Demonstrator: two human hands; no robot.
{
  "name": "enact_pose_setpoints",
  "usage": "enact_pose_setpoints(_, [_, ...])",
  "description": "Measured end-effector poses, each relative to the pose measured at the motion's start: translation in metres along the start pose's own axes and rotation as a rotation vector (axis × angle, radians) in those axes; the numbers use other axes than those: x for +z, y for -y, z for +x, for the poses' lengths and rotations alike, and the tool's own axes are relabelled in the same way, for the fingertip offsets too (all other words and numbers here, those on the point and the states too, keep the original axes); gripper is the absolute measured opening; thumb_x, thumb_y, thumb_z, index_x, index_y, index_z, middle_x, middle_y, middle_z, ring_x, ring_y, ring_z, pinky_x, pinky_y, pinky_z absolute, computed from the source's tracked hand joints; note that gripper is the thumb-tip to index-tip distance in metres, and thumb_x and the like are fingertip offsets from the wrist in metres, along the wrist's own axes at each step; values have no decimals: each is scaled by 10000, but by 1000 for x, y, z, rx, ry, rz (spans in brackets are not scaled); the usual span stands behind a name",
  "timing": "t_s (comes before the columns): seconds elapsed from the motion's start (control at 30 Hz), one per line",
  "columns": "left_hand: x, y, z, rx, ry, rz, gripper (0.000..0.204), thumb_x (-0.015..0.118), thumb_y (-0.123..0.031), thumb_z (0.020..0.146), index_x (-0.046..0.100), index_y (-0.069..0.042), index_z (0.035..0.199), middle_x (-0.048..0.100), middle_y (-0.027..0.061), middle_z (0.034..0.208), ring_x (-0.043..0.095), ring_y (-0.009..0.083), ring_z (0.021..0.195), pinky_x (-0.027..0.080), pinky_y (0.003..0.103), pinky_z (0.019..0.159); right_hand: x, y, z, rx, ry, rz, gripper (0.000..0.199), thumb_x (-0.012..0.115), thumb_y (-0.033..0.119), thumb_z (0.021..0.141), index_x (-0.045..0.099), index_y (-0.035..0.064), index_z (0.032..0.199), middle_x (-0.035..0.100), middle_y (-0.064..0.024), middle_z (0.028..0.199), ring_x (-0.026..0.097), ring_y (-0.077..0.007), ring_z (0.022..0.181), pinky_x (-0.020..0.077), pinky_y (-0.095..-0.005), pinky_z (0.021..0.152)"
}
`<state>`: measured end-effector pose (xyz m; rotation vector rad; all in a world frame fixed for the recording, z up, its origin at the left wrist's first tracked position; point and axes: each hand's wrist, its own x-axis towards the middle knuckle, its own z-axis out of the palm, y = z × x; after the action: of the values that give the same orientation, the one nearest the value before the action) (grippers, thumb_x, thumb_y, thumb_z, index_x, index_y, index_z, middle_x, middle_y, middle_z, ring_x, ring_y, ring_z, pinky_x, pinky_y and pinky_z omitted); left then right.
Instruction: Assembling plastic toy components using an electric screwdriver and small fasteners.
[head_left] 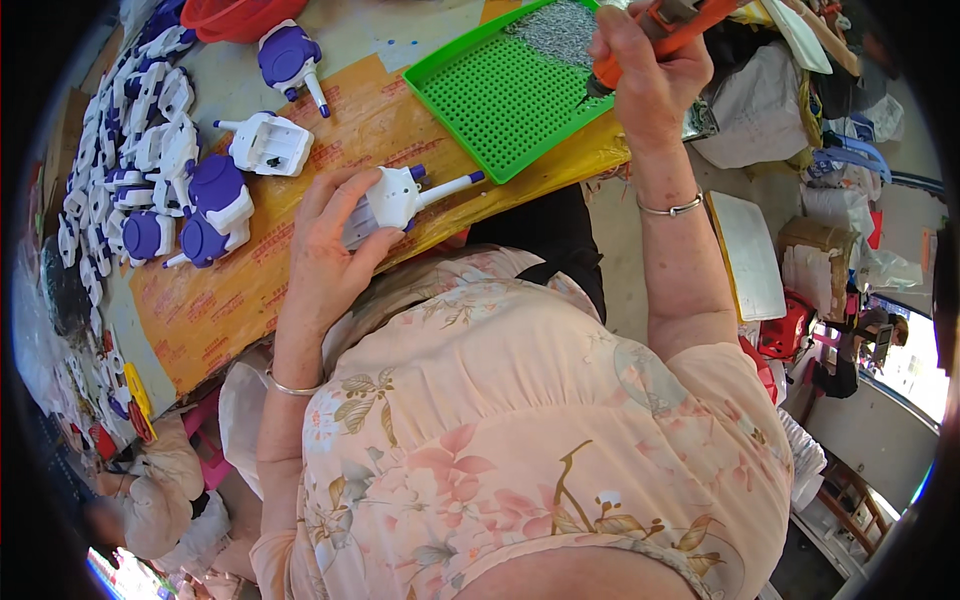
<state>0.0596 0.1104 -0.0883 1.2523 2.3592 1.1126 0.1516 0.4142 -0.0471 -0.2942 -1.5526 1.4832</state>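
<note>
My left hand [335, 240] is closed around a white plastic housing [396, 198] with a purple-tipped stick and purple knobs, held at the table's near edge. Raised over the far right, my right hand [655, 95] grips an orange electric screwdriver [608, 72], its dark tip pointing down toward the tray. That green perforated tray [480, 120] carries a heap of small silvery screws [555, 35] at its far end. Left of the held piece, a similar white housing [272, 145] lies with its hollow side up. A purple-and-white one [288, 55] rests farther back.
Many purple and white housings [215, 190] are piled along the table's left side. A red basin [235, 15] stands at the back. Orange-brown printed tape [230, 320] covers the tabletop. White sacks [755, 110] and a cardboard box [815, 265] sit to the right; another person [165, 490] is at lower left.
</note>
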Motion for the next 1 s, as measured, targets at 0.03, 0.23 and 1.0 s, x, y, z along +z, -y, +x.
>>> enact_pose_setpoints(0.03, [1, 0, 0, 12, -11, 14, 553, 779, -40, 728, 619, -31, 1258, 595, 127, 1237, 602, 289, 1143, 478, 370, 989, 0, 2, 1, 2, 3, 1, 158, 695, 6, 858, 545, 45, 894, 544, -5, 654, 493, -78, 483, 375, -232, 447])
enact_pose_setpoints(0.23, [0, 3, 5, 66, -27, 28, 497, 789, -87, 729, 650, -37, 1203, 628, 138, 1217, 595, 329, 1147, 469, 400, 983, 17, 26, -9, -93, 80, 169, 224, 670, 105, 891, 540, 21, 1053, 576, -55, 721, 562, -147, 584, 470, -290, 562])
enact_pose_setpoints(1.0, [6, 6, 8, 81, -35, 8, 474, 818, -156, 709, 669, -85, 1154, 617, 90, 1132, 562, 316, 1133, 428, 438, 979, 110, 42, -70, 204, 210, 3, 386, 810, -15, 711, 571, 12, 1014, 639, -16, 754, 603, -75, 684, 497, -260, 643])
